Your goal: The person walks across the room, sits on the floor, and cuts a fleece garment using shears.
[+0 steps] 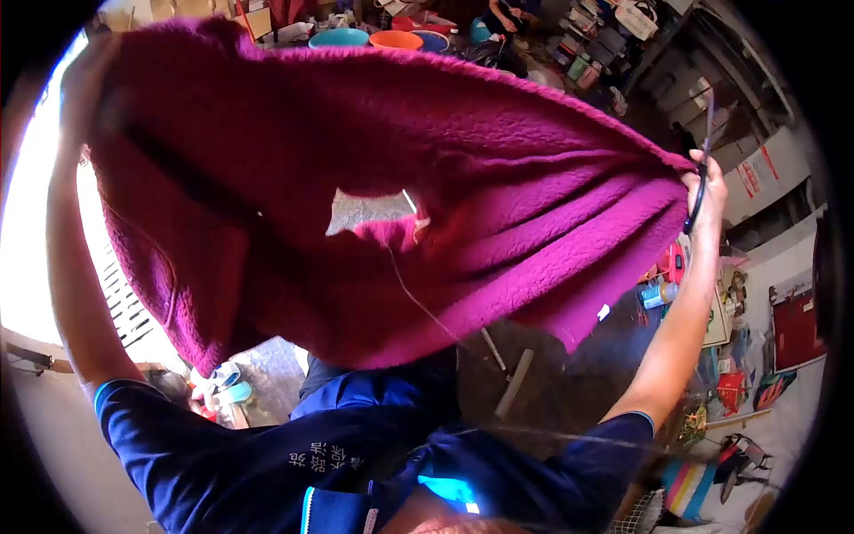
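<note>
A large magenta fleece cloth (534, 214) is stretched out in front of me between both hands. Near its middle is a ragged hole through which a grey surface shows, and a loose thread (418, 298) trails down from there. At the upper left, my left hand (87, 76) holds the cloth's far corner; its fingers are blurred by glare. My right hand (709, 191) is closed around the gathered right corner. That hand also has a thin tool (701, 196) with a black handle and a long pale tip pointing up, perhaps scissors.
Behind the cloth stand a teal basin (339, 37) and an orange basin (396, 40). Another person (507, 13) is at the back. Clutter lines the right wall, including a can (658, 295) and a striped cloth (689, 488). Bright light enters at left.
</note>
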Demonstrator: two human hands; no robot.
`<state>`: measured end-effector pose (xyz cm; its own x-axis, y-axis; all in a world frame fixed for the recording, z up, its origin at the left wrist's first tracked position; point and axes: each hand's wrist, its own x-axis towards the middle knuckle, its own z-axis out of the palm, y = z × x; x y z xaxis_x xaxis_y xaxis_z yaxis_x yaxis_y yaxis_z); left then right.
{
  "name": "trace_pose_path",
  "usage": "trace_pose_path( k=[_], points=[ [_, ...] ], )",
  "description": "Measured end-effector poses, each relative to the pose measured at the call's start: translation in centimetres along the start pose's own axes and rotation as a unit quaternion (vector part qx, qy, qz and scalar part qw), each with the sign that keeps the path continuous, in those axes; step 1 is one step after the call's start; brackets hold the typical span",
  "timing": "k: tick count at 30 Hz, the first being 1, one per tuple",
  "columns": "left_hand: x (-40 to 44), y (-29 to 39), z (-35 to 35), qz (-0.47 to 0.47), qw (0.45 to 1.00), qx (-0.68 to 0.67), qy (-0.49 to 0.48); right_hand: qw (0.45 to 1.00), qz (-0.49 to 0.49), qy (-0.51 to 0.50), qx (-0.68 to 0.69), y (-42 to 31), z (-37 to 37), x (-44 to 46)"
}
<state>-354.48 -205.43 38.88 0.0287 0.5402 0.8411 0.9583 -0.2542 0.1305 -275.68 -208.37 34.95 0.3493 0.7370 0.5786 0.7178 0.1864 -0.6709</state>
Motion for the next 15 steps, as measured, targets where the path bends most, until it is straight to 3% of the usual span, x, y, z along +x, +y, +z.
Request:
trace_pose_path(
  k=[2, 3, 5, 9, 13, 15],
  points=[
    [-1.1, 0.7, 2.4, -0.018, 0.999, 0.007, -0.046, 1.000, -0.023, -0.012, 0.011, -0.2, 0.6, -0.8],
    [-2.0, 3.5, 3.3, -0.107, 0.992, -0.031, -0.066, 0.999, -0.016, -0.025, 0.013, -0.5, 0.7, -1.2],
    [-3.4, 1.0, 7.3, -0.107, 0.983, -0.147, -0.020, 1.000, -0.001, -0.014, 0.008, -0.6, 1.0, -1.6],
    [-2.3, 2.7, 10.0, -0.065, 0.991, -0.107, -0.035, 0.970, -0.012, 0.093, -0.224, 0.1, -1.8, -0.1],
    [-1.2, 8.6, 11.6, -0.082, 0.993, -0.076, -0.029, 0.936, -0.010, 0.197, -0.292, -1.7, -6.1, 0.1],
    [-0.9, 10.7, 13.2, -0.071, 0.995, -0.065, -0.021, 0.973, 0.000, 0.157, -0.169, -2.5, -9.5, 0.8]
  ],
)
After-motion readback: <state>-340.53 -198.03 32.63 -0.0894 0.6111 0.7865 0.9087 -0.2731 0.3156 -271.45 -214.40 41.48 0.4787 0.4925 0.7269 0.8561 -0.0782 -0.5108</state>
